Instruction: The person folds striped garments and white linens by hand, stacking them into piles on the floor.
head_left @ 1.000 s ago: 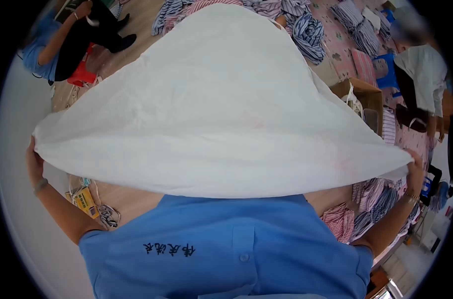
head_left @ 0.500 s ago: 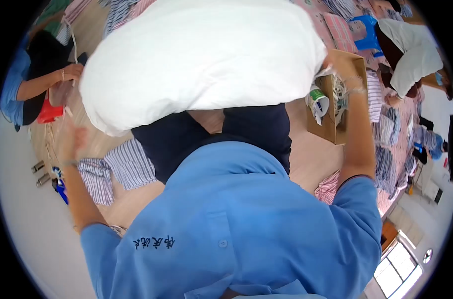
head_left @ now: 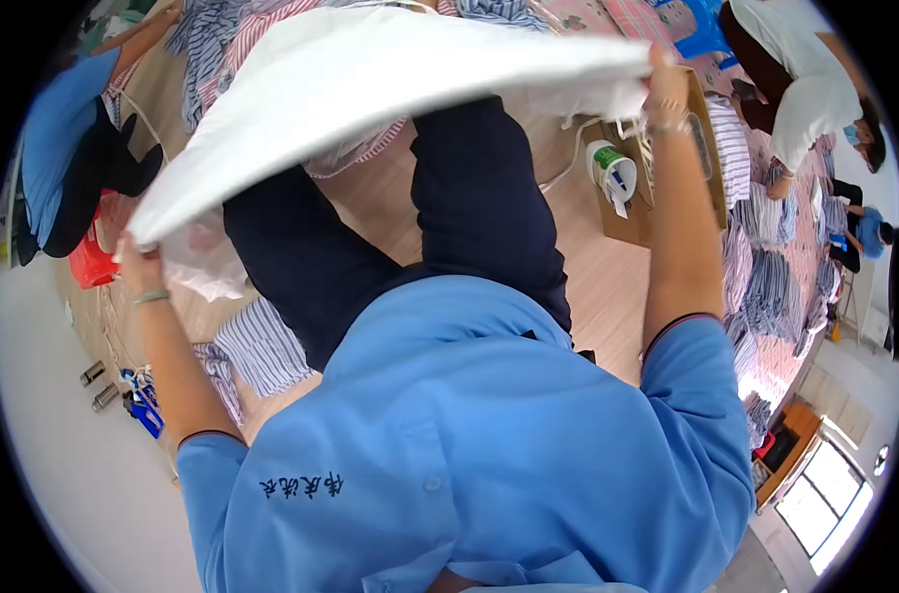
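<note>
A large white cloth (head_left: 370,79) spans the space in front of me, slightly blurred by motion. My left hand (head_left: 141,265) grips its lower left corner, and my right hand (head_left: 667,91) pinches its right end, level with the top of my view. The cloth is pulled taut between them along its near edge. Below my left hand are a translucent plastic bag (head_left: 207,259) and striped folded cloth (head_left: 264,348) on the floor. Close to my right forearm stands a cardboard box (head_left: 627,223) with a white tub (head_left: 612,173) at its side.
Striped garments (head_left: 201,59) lie beyond the cloth, and stacks of striped clothes (head_left: 766,287) line the right. A person in blue (head_left: 69,148) bends at the left; another in white (head_left: 815,89) bends at the right, by a blue stool (head_left: 696,25). A red container (head_left: 92,259) sits left.
The white cloth has gone from a billowed, rounded shape to a flatter, stretched one. My left hand was apart from it and now holds its corner. The person at left has bent further over.
</note>
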Demonstrator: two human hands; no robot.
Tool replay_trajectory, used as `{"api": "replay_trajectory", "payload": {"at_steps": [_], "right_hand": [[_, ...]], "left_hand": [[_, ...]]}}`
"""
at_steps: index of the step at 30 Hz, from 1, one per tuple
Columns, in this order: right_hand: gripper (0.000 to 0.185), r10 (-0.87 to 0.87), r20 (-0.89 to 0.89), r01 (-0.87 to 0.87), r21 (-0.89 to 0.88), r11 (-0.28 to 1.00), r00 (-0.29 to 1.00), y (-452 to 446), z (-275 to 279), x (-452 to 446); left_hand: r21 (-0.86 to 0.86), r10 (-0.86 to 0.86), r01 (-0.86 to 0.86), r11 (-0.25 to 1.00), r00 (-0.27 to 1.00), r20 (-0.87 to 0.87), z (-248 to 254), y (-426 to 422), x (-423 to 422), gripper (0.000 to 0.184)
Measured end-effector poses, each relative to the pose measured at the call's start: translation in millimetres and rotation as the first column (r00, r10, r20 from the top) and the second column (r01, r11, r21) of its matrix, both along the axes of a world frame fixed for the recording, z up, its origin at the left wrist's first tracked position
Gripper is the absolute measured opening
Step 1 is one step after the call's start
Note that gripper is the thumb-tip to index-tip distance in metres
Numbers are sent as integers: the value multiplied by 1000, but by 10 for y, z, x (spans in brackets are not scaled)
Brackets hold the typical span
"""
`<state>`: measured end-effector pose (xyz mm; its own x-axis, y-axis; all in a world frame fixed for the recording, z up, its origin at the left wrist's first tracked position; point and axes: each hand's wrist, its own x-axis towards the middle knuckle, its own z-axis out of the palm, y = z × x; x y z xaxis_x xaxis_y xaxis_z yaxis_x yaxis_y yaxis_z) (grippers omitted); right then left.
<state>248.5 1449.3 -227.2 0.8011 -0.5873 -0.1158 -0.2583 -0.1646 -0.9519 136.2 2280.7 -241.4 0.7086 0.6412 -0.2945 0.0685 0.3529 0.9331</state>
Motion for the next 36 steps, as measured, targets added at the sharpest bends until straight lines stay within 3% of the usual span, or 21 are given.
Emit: {"api": "replay_trajectory", "payload": {"at_steps": [2,5,6,9,10,11,13,14,15,16,17,19,20,22,23,25,27,28,31,35,36], "right_hand": [[44,-75,142,76,-6,997,987,-37,757,312],[44,-100,325,92,40,995,940,113,1567,320],[46,-87,382,78,41,996,920,163,1727,239],[44,-42,464,-56,196,979,885,-122,1472,-16],[34,-64,455,-23,182,983,888,-165,1495,-105],[44,-55,625,-137,256,957,779,-126,1231,-302],[45,-192,513,-65,441,895,836,11,700,-800],[51,-45,475,-181,419,890,879,65,233,-1088],[65,-103,259,-81,612,787,960,402,73,-1388],[80,-146,28,72,768,637,989,750,-77,-1693],[100,100,-102,35,853,521,990,574,-821,-1939],[108,303,-333,181,881,436,893,894,-888,-2247],[105,505,73,-30,995,-92,860,832,-1303,-2239],[74,540,-384,106,874,474,749,980,-1296,-2128],[74,551,-374,92,877,471,746,1020,-1448,-2035],[43,290,-133,-33,864,502,948,1119,-1871,-1792],[37,76,-70,36,922,385,995,1130,-1512,-1588],[37,22,-19,9,923,385,1000,1013,-1359,-1504],[31,-174,137,5,769,639,975,764,-648,-1417],[30,-74,439,-248,630,736,896,422,368,-1782],[32,-120,401,-195,659,726,908,249,534,-1934]], "left_hand": [[-13,-23,25,1000,990,141,513,325,202,24],[-259,-2,85,962,953,303,973,814,327,21],[-313,-117,233,921,931,347,1074,856,316,18],[-153,-57,105,983,955,292,1071,644,20,22],[58,-150,140,988,950,273,1033,326,-190,26],[265,-234,170,949,943,234,973,-30,-425,30],[109,-130,115,987,981,144,745,-222,-784,34],[0,34,-34,999,998,51,738,-663,-933,36],[-94,191,-196,976,980,-61,716,-1010,-1066,37],[-210,125,-133,969,991,-53,550,-981,-1210,37],[-321,63,-71,945,997,-38,278,-956,-1407,37],[-252,-239,246,936,969,58,-515,-407,-1778,46],[-362,-99,111,926,994,53,-515,-574,-1786,51],[-425,116,-96,900,993,23,-532,-969,-1738,55],[-393,183,-164,905,983,11,-562,-1066,-1666,55],[-429,172,-153,891,985,7,-829,-989,-1512,53],[-467,163,-145,872,987,-1,-1151,-636,-1514,50],[-203,-36,43,978,999,39,-1280,-215,-1545,47],[-215,93,-55,975,981,170,-240,-554,-1425,42],[-126,221,-199,972,954,202,1085,-1107,-1668,47],[-115,261,-239,964,937,234,1195,-978,-1871,50]]}}
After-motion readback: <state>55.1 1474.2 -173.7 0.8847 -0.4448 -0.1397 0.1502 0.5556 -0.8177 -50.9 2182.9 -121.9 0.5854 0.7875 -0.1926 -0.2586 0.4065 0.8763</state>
